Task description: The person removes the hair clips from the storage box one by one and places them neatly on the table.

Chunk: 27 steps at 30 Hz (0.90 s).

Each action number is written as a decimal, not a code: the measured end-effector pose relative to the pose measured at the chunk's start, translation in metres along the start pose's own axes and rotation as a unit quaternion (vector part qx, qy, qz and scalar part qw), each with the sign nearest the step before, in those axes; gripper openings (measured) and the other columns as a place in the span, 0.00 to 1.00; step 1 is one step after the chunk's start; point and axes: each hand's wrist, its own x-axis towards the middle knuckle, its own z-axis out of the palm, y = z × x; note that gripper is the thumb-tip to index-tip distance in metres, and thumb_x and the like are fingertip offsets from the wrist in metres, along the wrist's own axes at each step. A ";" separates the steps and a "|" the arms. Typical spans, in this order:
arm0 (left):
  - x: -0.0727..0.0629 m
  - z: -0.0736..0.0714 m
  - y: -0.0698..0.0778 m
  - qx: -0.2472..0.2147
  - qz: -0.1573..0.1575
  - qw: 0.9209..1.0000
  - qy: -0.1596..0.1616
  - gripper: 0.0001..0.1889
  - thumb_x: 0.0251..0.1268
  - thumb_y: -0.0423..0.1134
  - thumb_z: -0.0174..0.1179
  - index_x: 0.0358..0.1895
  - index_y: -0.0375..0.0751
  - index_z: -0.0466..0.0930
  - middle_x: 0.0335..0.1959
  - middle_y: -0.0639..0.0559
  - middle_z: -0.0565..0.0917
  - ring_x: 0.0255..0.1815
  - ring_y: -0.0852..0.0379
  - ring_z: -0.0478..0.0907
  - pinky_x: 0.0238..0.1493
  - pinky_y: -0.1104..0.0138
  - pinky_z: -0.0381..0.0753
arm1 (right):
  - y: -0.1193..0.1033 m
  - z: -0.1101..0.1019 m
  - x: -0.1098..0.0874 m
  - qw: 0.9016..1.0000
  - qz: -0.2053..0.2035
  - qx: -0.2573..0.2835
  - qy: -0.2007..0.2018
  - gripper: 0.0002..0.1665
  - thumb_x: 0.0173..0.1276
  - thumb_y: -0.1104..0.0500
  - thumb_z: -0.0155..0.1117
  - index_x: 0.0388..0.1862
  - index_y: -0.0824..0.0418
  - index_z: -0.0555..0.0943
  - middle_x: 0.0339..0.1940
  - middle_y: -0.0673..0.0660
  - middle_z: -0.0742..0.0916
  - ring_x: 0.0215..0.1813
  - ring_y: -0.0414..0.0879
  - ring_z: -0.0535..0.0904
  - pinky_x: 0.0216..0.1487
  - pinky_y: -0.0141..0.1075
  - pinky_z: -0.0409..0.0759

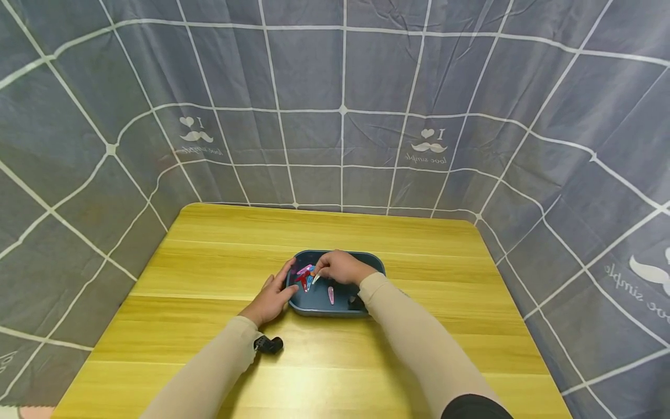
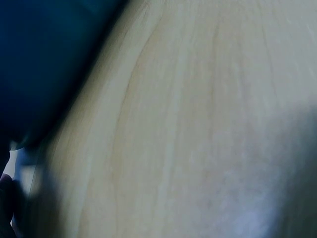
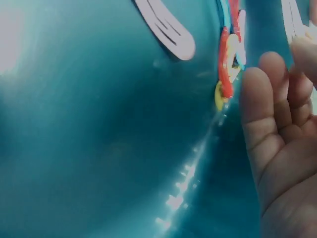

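A dark blue tray (image 1: 309,308) holds several colourful snap hair clips, bunched at its left side. Among them are a red hair clip (image 1: 302,280) and a blue hair clip (image 1: 309,282); a pink hair clip (image 1: 331,295) lies apart nearer the middle. My right hand (image 1: 342,267) reaches over the tray and pinches a white hair clip (image 3: 292,20) between thumb and finger. Beside the tray's left rim is my left hand (image 1: 269,299), fingers extended along the edge and thumb touching the front left corner. The left wrist view shows mostly tabletop.
The tray stands on a yellow wood-grain table (image 1: 235,244). Grey curtains (image 1: 314,139) with white grid lines enclose the table's back and sides. A small black device (image 1: 269,345) is worn on my left wrist.
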 end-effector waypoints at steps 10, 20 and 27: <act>-0.001 0.000 0.000 0.001 0.000 1.000 0.004 0.38 0.82 0.51 0.50 0.86 0.76 0.42 0.88 0.48 0.52 0.86 0.24 0.28 0.77 0.23 0.35 | -0.003 -0.015 -0.013 0.998 -0.012 0.044 0.034 0.12 0.82 0.57 0.59 0.50 0.57 0.89 0.44 0.51 0.89 0.42 0.45 0.78 0.49 0.38 0.80; 0.001 0.000 -0.002 0.001 -0.004 1.000 0.001 0.38 0.82 0.52 0.51 0.85 0.78 0.42 0.88 0.48 0.51 0.86 0.24 0.28 0.76 0.22 0.36 | 0.000 -0.030 -0.026 0.991 0.017 0.093 0.096 0.15 0.72 0.54 0.71 0.51 0.61 0.89 0.40 0.52 0.89 0.40 0.44 0.82 0.46 0.36 0.83; 0.001 -0.001 -0.002 0.001 -0.004 1.000 0.000 0.38 0.82 0.52 0.50 0.85 0.79 0.41 0.89 0.49 0.50 0.86 0.24 0.28 0.76 0.22 0.36 | 0.003 -0.036 -0.033 0.981 0.036 0.112 0.156 0.09 0.67 0.56 0.76 0.40 0.58 0.85 0.31 0.53 0.83 0.33 0.46 0.76 0.35 0.34 0.76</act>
